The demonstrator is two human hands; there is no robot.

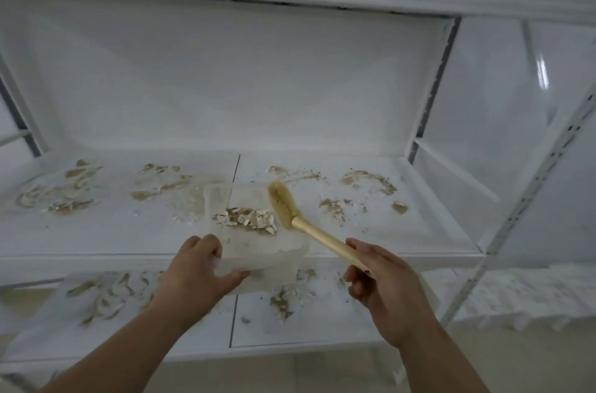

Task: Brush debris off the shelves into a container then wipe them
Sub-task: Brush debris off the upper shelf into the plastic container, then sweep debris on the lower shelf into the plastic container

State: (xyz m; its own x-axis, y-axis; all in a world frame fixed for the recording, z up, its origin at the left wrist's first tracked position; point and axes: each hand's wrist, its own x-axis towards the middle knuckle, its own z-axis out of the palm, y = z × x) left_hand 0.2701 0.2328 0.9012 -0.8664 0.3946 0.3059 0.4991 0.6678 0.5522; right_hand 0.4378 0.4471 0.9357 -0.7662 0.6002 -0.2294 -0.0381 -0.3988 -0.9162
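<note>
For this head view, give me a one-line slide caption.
Left hand holds a clear container at the shelf edge while right hand sweeps debris with a wooden brush.

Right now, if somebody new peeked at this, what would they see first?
Probably the two hands in front: the left hand grips a clear plastic container at the shelf's front edge, with flaky crumbs already inside. The right hand holds a wooden brush, its bristles beside the container's right side. Brownish smears and crumbs are spread all over the white shelf and the one below it.
</note>
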